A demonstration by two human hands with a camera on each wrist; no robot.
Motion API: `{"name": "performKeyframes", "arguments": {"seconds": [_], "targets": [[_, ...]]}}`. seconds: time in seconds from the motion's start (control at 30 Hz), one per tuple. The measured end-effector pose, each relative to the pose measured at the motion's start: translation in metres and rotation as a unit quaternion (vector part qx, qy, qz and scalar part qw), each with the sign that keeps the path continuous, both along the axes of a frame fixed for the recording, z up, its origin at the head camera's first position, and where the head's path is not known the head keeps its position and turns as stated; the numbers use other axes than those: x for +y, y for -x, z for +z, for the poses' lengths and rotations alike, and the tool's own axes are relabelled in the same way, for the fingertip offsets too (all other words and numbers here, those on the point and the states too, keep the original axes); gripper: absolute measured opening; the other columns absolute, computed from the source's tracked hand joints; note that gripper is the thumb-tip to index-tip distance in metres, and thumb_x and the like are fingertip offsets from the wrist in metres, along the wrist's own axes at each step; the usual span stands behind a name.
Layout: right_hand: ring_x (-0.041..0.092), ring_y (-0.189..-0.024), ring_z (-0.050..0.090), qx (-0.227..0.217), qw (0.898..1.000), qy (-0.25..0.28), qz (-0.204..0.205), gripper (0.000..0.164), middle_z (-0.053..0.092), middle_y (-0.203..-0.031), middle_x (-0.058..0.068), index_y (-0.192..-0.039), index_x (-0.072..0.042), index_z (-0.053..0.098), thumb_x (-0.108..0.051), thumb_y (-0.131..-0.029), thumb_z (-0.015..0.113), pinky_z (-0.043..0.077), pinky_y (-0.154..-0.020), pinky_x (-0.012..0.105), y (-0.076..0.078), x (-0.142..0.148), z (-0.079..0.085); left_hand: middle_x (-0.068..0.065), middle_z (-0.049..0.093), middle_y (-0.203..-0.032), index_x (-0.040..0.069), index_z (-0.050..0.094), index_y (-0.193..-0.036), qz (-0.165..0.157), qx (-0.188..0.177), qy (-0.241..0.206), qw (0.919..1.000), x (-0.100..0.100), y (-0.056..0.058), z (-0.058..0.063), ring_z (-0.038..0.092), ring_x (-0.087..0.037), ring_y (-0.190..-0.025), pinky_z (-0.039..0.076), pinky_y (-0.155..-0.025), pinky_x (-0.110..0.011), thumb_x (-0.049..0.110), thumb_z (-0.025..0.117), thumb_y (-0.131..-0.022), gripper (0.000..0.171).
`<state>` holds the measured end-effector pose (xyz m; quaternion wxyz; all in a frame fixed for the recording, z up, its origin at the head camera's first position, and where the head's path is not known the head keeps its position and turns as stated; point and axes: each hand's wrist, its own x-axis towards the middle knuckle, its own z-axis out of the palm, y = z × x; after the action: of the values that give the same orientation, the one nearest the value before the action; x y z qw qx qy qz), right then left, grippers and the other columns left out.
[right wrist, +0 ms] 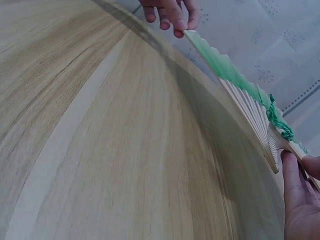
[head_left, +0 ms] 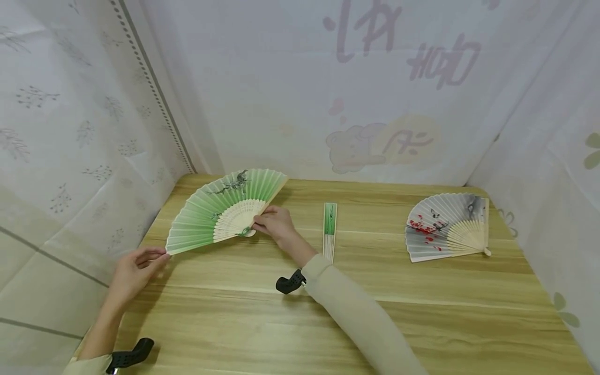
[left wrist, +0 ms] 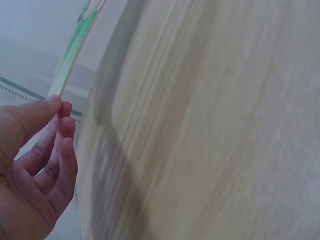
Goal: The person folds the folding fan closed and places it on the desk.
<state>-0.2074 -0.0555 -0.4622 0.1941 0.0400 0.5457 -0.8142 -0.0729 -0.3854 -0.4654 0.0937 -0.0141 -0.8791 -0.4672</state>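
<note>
Both hands hold a green folding fan (head_left: 199, 216), spread wide, with a dark bird-and-branch print and pale ribs. My left hand (head_left: 133, 273) pinches the fan's left outer corner between thumb and fingertips. Near the pivot, my right hand (head_left: 276, 225) grips the right-hand guard stick. In the right wrist view a green cord (right wrist: 280, 120) hangs by the pivot, and the fan is tilted above the table. Right of that hand lies a folded green fan (head_left: 330, 229). Farther right, a grey fan (head_left: 433, 229) with red blossoms lies spread out.
The wooden table (head_left: 262, 323) runs back to a printed white curtain (head_left: 262, 104). Curtains also close off the left and right sides. A black wrist mount (head_left: 289, 282) juts from the right wrist and another black mount (head_left: 133, 354) from the left.
</note>
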Motion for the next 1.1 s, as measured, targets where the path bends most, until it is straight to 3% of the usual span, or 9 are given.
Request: {"name": "performKeyframes", "arguments": {"seconds": [0.23,0.5,0.77,1.1], "targets": [[0.029,-0.089,0.071,0.02,1.0,0.001,0.005,0.013,0.068,-0.095,0.023,-0.102,0.01,0.057,0.012,-0.093,0.065,0.058,-0.083,0.035,-0.003,0.019,0.003,-0.016,0.073,-0.093,-0.011,0.065,-0.112,-0.005,0.01,-0.01,0.9999,0.011,0.005,0.001,0.07,-0.01,-0.075,0.056,-0.059,-0.023,0.001,0.071,-0.095,0.022],[0.029,-0.089,0.072,0.027,1.0,-0.01,0.003,0.012,0.069,-0.097,0.023,-0.103,0.01,0.056,0.01,-0.095,0.064,0.057,-0.085,0.035,-0.009,0.048,0.006,-0.018,0.071,-0.092,-0.008,0.067,-0.111,-0.03,0.028,0.0,0.9992,0.035,0.014,0.01,0.069,-0.015,-0.073,0.055,-0.058,-0.022,0.003,0.072,-0.095,0.02],[0.025,-0.084,0.071,0.028,1.0,0.004,-0.009,0.011,0.067,-0.091,0.019,-0.103,0.011,0.053,0.01,-0.096,0.062,0.057,-0.087,0.035,-0.011,0.081,0.003,-0.022,0.07,-0.097,-0.005,0.067,-0.111,-0.055,0.014,-0.015,0.9983,0.059,0.031,0.012,0.07,-0.017,-0.077,0.057,-0.059,-0.024,0.006,0.072,-0.096,0.019],[0.022,-0.08,0.071,0.024,0.998,0.016,-0.047,0.011,0.065,-0.089,0.017,-0.105,0.008,0.053,0.01,-0.097,0.061,0.056,-0.087,0.034,-0.013,0.118,0.002,-0.018,0.071,-0.096,-0.003,0.068,-0.108,-0.084,0.033,-0.001,0.9959,0.089,0.057,0.014,0.068,-0.018,-0.08,0.053,-0.065,-0.018,0.006,0.072,-0.096,0.015]]}}
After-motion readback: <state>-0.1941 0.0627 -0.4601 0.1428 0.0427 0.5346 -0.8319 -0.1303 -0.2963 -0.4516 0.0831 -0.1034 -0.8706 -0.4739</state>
